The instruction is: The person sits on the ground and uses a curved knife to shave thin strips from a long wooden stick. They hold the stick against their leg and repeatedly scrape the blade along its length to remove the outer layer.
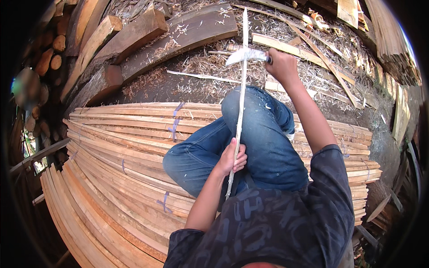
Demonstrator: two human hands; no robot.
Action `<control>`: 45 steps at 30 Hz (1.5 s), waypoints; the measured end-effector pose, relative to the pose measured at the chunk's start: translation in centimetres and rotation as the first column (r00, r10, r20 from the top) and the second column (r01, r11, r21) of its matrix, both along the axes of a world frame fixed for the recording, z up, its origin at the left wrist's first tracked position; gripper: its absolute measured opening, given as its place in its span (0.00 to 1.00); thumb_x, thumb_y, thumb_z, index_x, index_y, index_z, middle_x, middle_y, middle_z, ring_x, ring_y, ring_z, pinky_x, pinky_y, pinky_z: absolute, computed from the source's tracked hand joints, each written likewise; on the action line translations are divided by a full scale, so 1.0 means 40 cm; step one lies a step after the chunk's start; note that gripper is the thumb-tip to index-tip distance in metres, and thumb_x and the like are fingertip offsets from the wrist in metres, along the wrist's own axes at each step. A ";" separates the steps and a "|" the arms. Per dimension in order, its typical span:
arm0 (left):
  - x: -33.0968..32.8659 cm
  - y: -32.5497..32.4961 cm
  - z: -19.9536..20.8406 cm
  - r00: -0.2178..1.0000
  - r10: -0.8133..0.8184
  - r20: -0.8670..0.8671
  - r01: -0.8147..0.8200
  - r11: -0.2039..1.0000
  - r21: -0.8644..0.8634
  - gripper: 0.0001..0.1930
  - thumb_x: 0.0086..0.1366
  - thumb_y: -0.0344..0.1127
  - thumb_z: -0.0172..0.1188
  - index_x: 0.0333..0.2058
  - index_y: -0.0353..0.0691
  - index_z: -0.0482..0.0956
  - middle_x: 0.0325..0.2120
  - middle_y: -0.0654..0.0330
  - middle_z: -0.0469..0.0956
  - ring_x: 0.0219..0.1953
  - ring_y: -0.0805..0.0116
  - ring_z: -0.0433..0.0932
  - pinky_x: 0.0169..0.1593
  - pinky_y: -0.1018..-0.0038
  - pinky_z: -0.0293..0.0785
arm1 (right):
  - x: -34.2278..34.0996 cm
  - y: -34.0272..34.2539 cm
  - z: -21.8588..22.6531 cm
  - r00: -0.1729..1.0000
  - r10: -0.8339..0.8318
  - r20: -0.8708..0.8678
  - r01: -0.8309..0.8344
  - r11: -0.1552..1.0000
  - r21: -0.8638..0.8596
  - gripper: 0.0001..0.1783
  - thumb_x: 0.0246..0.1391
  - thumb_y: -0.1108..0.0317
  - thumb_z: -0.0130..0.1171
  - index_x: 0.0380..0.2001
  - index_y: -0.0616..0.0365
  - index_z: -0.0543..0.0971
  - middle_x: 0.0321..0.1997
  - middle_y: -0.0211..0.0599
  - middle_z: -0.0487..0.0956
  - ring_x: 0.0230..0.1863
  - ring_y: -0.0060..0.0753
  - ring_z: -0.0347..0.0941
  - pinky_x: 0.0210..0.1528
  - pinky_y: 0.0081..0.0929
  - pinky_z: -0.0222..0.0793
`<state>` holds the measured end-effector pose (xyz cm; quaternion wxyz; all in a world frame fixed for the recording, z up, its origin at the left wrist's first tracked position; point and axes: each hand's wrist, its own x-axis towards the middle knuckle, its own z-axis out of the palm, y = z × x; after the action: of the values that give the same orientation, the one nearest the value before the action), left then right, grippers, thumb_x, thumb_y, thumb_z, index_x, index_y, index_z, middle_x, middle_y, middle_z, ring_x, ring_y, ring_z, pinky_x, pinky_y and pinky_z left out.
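Observation:
My left hand (pixel 233 157) is closed round the lower part of a long, thin, pale wooden stick (pixel 241 105). The stick runs up over my raised knee and points away from me. Farther out, my right hand (pixel 282 67) grips the dark handle of a knife (pixel 248 56) with a broad, curved, shiny blade. That blade lies across the stick near its far end, its tip pointing left. Whether the edge bites into the wood cannot be made out. Small pale shavings cling to my jeans (pixel 268 134).
I sit on bundles of long sawn wooden strips (pixel 120 147), bound with purple ties (pixel 175 121). Curled shavings (pixel 196 80) cover the ground ahead. Thick timber beams (pixel 178 40) lie at the far left, loose slats (pixel 308 56) at the far right. Round logs (pixel 44 62) are stacked at left.

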<state>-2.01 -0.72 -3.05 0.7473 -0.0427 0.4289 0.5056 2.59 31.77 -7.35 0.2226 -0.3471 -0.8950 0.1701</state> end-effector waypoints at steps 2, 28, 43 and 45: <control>0.005 0.010 -0.002 1.000 -0.011 0.025 0.010 0.999 0.033 0.32 0.68 0.66 0.30 0.16 0.46 0.57 0.06 0.70 0.52 0.05 0.81 0.52 0.08 0.83 0.49 | 0.021 0.165 -0.044 0.789 -0.584 0.191 0.598 0.658 -0.458 0.15 0.50 0.59 0.54 0.29 0.61 0.80 0.28 0.51 0.81 0.31 0.50 0.79 0.40 0.45 0.72; 0.004 0.006 -0.013 0.988 0.026 0.151 -0.033 0.999 0.042 0.32 0.67 0.67 0.30 0.16 0.46 0.57 0.06 0.70 0.54 0.05 0.81 0.53 0.08 0.84 0.50 | -0.070 -0.078 -0.002 0.985 -0.172 -0.003 0.167 0.961 -0.219 0.09 0.40 0.63 0.61 0.26 0.54 0.80 0.18 0.44 0.78 0.25 0.47 0.78 0.27 0.39 0.74; -0.006 0.000 -0.013 0.990 0.005 0.141 -0.012 0.999 0.053 0.33 0.67 0.67 0.30 0.15 0.46 0.56 0.05 0.71 0.52 0.05 0.81 0.52 0.08 0.84 0.49 | -0.063 -0.037 0.024 0.991 0.129 0.037 -0.126 0.989 -0.077 0.09 0.46 0.62 0.60 0.28 0.55 0.80 0.19 0.44 0.79 0.25 0.48 0.78 0.31 0.42 0.74; 0.007 -0.006 -0.006 0.991 0.002 0.133 -0.008 0.999 0.043 0.32 0.67 0.67 0.30 0.16 0.46 0.56 0.05 0.71 0.52 0.05 0.81 0.52 0.08 0.84 0.49 | -0.058 0.106 0.008 0.875 -0.440 0.201 0.483 0.781 -0.396 0.12 0.50 0.60 0.56 0.27 0.58 0.80 0.22 0.49 0.79 0.29 0.50 0.79 0.35 0.43 0.73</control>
<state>-1.71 -0.96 -3.30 0.7737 -0.0612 0.3669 0.5129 0.28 35.99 -7.02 0.1303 -0.6041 -0.7314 0.2885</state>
